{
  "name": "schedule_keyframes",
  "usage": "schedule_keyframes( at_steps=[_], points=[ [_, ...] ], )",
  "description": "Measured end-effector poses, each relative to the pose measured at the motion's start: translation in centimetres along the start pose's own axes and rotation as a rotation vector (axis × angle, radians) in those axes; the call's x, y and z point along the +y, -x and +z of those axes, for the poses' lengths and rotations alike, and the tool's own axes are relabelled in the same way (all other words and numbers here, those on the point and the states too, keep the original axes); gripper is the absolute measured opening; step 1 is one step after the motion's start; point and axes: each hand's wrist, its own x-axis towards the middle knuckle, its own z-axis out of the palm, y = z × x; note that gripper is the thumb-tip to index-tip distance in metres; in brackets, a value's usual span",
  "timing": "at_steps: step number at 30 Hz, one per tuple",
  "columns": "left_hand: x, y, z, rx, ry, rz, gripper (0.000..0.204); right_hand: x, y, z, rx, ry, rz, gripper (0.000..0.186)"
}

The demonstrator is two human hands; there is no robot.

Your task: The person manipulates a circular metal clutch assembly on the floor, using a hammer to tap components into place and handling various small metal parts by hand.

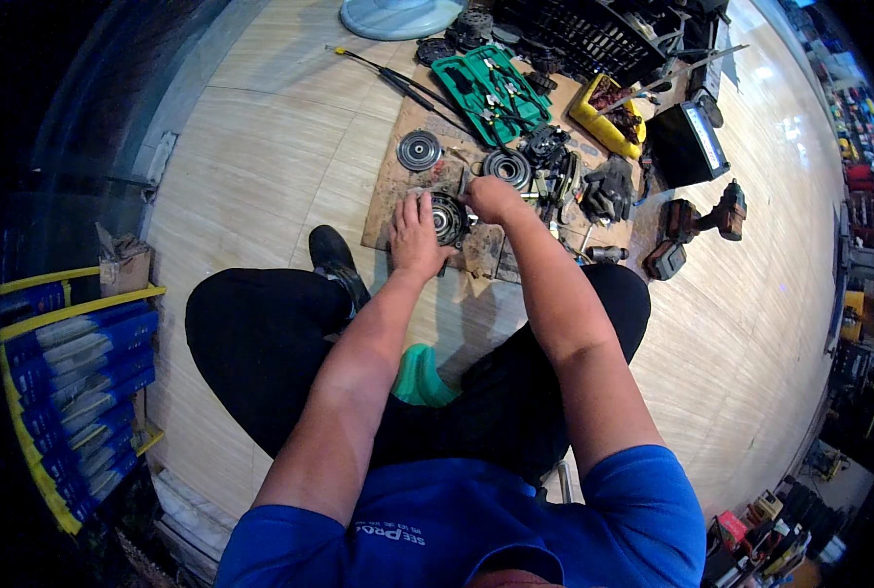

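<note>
My left hand [417, 235] grips a round dark metal part [446, 220] on the stained cardboard mat [383, 211], fingers over its left side and thumb low at its edge. At that part's upper right, my right hand [490, 199] is closed on a small metal tool [464, 183], mostly hidden by the fingers. A grooved disc [419, 151] lies just above my hands, and a ring-shaped part [506, 171] is behind my right hand. Dark gloves [609, 191] and assorted loose metal pieces [564, 186] lie to the right.
Around the mat are a green tool case [471, 83], yellow tray [594, 122], black crate [594, 29], black battery [677, 147], cordless driver [726, 211] and pale round basin [398, 15]. A yellow-edged rack [79, 392] stands left. My bent legs [246, 343] flank a green stool [419, 372].
</note>
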Motion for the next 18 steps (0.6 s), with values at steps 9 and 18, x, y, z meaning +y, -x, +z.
schedule_keyframes(
  at_steps=[9,18],
  points=[
    [0.6,0.1,0.5,0.043,-0.020,-0.045,0.112,-0.2,0.1,0.3,0.075,-0.131,0.086,0.041],
    [1.0,0.1,0.0,0.012,-0.052,-0.068,0.113,-1.1,1.6,-0.5,0.112,-0.265,0.127,0.041]
  ],
)
